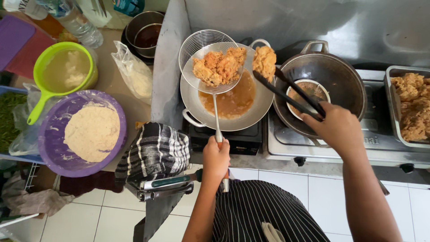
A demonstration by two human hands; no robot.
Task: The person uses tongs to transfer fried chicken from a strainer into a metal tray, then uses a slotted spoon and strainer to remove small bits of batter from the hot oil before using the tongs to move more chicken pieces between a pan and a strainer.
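Observation:
My left hand grips the long handle of a wire skimmer raised over a silver wok of brown oil. Several golden fried pieces lie in the skimmer's basket. My right hand holds black tongs, whose tips pinch one more fried piece just right of the skimmer, above the wok's rim.
A dark wok with a small strainer inside sits on the right burner. A metal tray of fried pieces stands far right. Left of the stove: purple bowl of flour, green strainer bowl, flour bag, checked cloth.

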